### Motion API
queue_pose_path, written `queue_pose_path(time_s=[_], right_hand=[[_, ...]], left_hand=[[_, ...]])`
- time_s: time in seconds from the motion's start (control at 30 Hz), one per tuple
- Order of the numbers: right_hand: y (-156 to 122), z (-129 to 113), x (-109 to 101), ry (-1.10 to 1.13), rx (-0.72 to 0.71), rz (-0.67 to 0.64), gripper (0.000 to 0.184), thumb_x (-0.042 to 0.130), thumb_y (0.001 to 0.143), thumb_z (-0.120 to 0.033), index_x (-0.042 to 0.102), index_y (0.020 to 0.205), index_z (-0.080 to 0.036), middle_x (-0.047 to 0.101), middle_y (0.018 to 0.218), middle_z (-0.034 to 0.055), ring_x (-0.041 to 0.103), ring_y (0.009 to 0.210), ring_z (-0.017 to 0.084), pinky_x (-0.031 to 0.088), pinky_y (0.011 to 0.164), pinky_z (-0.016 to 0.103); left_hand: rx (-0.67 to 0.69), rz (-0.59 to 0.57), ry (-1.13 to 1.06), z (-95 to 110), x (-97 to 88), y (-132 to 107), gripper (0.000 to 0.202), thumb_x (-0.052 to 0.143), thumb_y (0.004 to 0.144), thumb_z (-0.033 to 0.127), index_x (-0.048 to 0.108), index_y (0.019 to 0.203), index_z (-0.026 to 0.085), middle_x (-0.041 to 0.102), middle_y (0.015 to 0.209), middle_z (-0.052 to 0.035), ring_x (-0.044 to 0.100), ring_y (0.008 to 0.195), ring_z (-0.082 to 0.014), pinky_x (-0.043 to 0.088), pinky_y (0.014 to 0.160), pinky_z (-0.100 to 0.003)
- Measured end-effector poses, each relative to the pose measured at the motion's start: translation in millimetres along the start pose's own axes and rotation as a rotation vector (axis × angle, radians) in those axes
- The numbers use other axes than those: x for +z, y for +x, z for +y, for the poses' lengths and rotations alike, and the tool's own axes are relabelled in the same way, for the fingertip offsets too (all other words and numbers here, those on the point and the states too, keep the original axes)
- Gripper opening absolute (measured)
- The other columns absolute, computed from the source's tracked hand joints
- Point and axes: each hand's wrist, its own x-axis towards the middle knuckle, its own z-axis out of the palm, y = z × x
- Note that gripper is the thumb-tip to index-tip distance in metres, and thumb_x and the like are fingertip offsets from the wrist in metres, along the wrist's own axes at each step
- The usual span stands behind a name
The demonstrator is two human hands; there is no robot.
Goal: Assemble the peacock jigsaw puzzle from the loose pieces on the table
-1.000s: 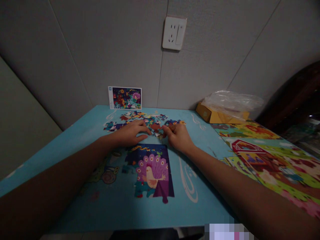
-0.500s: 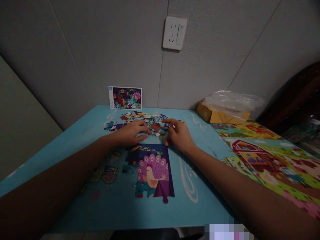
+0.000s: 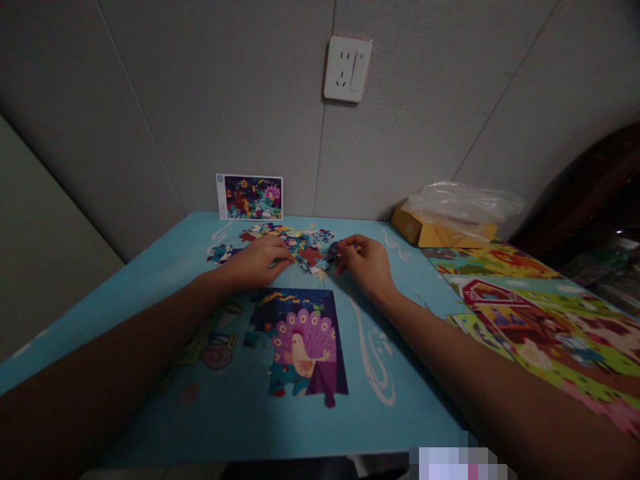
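Observation:
A partly joined jigsaw [image 3: 304,340] with a pink peacock lies on the light blue table [image 3: 150,280] in front of me. Behind it spreads a heap of loose puzzle pieces [image 3: 305,245]. My left hand [image 3: 257,261] rests palm down on the left side of that heap, fingers curled over the pieces. My right hand [image 3: 364,262] is at the heap's right edge, its fingertips pinched on a small dark piece [image 3: 334,252]. A reference picture card [image 3: 249,197] leans against the wall behind the heap.
A yellow box [image 3: 435,232] with a clear plastic bag [image 3: 463,202] on it stands at the back right. A finished colourful farm puzzle [image 3: 530,313] covers the table's right side. A wall socket [image 3: 347,68] sits above.
My right hand has slid away from the peacock puzzle's top edge, up and to the right, and now pinches a piece at the heap's right edge. The left hand shifted slightly farther into the heap.

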Motion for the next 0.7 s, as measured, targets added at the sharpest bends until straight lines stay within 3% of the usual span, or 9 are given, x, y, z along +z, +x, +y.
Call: queue_pose_path(time_s=[0.07,0.13,0.2,0.27,0.37,0.5,0.6,0.7], right_hand=[[-0.6,-2.2,0.9,-0.166,-0.125,-0.077,0.025,0.052,0.083,-0.013,0.073,0.097,-0.014,0.072,0.072,0.0048,0.067,0.069,0.018,0.048,0.069,0.030],[-2.8,-5.6,1.9,-0.283,-0.311,-0.178,0.028,0.055,0.086,-0.014,0.074,0.107,-0.017,0.075,0.091,0.0073,0.066,0.086,0.020,0.046,0.083,0.035],[-5.9,-8.3,3.6,-0.370,-0.488,-0.273,0.031,0.056,0.091,-0.018,0.073,0.116,-0.022,0.071,0.117,0.0080,0.061,0.105,0.023,0.040,0.096,0.040],[-8.4,-9.3,6.1,-0.478,-0.559,-0.345,0.033,0.056,0.094,-0.028,0.069,0.124,-0.029,0.061,0.137,0.0063,0.052,0.117,0.028,0.035,0.101,0.046],[-9.1,-8.2,10.1,-0.629,-0.488,-0.363,0.036,0.056,0.094,-0.038,0.067,0.127,-0.034,0.057,0.142,0.0040,0.047,0.118,0.034,0.033,0.098,0.052],[-5.5,-6.8,11.7,-0.707,-0.390,-0.275,0.032,0.054,0.093,-0.033,0.072,0.119,-0.029,0.064,0.132,0.0042,0.046,0.116,0.035,0.033,0.096,0.051],[-3.9,-6.4,11.5,-0.723,-0.349,-0.235,0.032,0.052,0.093,-0.029,0.073,0.117,-0.029,0.066,0.129,0.0049,0.047,0.114,0.035,0.034,0.094,0.049],[-4.4,-5.7,12.0,-0.725,-0.331,-0.225,0.033,0.052,0.092,-0.027,0.073,0.118,-0.029,0.065,0.130,0.0060,0.048,0.113,0.035,0.034,0.091,0.048]], left_hand=[[-0.162,0.129,0.092,-6.9,-3.6,0.9,0.034,0.044,0.090,0.021,0.075,0.103,0.016,0.070,0.105,-0.0105,0.061,0.104,-0.0258,0.045,0.100,-0.041],[-0.327,0.215,0.179,-15.9,-6.4,0.5,0.037,0.043,0.089,0.021,0.075,0.107,0.015,0.071,0.108,-0.0117,0.061,0.105,-0.0273,0.045,0.101,-0.042],[-0.436,0.210,0.240,-23.9,-6.9,-1.3,0.038,0.045,0.091,0.028,0.074,0.113,0.016,0.070,0.110,-0.0118,0.060,0.106,-0.0288,0.044,0.101,-0.044],[-0.498,0.158,0.265,-28.2,-4.7,-3.5,0.041,0.049,0.091,0.039,0.070,0.122,0.021,0.067,0.118,-0.0113,0.057,0.112,-0.0322,0.044,0.100,-0.048],[-0.405,0.080,0.241,-26.8,1.9,-5.3,0.047,0.048,0.093,0.050,0.061,0.135,0.032,0.057,0.138,-0.0072,0.045,0.127,-0.0366,0.039,0.103,-0.054],[-0.151,-0.065,0.199,-18.7,9.8,-2.7,0.045,0.042,0.097,0.052,0.054,0.139,0.041,0.041,0.154,-0.0018,0.030,0.140,-0.0365,0.025,0.111,-0.059],[-0.172,-0.139,0.187,-15.6,11.9,0.1,0.048,0.040,0.097,0.055,0.053,0.141,0.039,0.039,0.156,-0.0049,0.029,0.140,-0.0385,0.020,0.112,-0.062],[-0.278,-0.129,0.180,-15.7,11.7,0.7,0.057,0.040,0.094,0.062,0.050,0.144,0.035,0.040,0.155,-0.0072,0.029,0.140,-0.0402,0.021,0.111,-0.062]])
